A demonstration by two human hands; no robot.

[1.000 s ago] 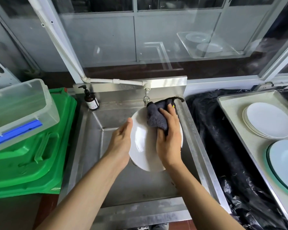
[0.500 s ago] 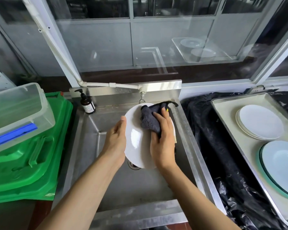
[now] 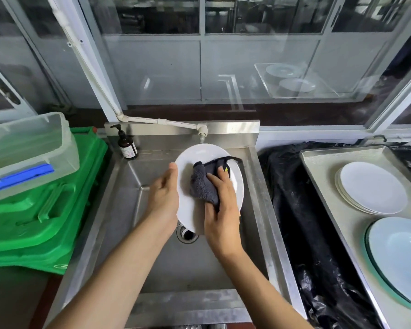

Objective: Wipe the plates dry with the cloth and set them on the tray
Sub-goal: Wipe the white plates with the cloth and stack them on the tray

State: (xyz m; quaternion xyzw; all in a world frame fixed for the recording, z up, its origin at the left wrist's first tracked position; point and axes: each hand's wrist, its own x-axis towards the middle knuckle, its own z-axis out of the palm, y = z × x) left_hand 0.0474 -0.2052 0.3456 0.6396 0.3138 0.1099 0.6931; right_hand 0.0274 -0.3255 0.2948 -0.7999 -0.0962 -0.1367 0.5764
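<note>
Glass partitions with pale metal frames rose behind a stainless steel sink (image 3: 259, 186), where a white pipe ran down to a tap (image 3: 202, 135) over the basin. A person stood at the sink with both bare forearms reaching forward. The left hand (image 3: 164, 198) gripped the left edge of a white plate (image 3: 199, 157), thumb along the rim and the fingers hidden behind it, so the plate stood tilted on edge above the drain (image 3: 187, 235). The right hand (image 3: 222, 210) was closed on a dark grey cloth (image 3: 203, 186), pressing it flat against the plate's face; the cloth bunched out to the left of that grip, and a black loop of it trailed off past the plate's far right edge.

Beyond the left grip, at the sink's back corner, stood a brown pump bottle (image 3: 127, 147). Further left of it lay stacked green plastic crates (image 3: 45, 210) with a clear plastic tub (image 3: 29, 148) sitting on top. Well to the right of the right grip, across a bench draped in black plastic sheeting (image 3: 301, 210), lay a metal tray (image 3: 323, 162). On it rested a stack of white plates (image 3: 373, 188) and, nearer the person, a pale blue plate (image 3: 399, 257) with a green rim.
</note>
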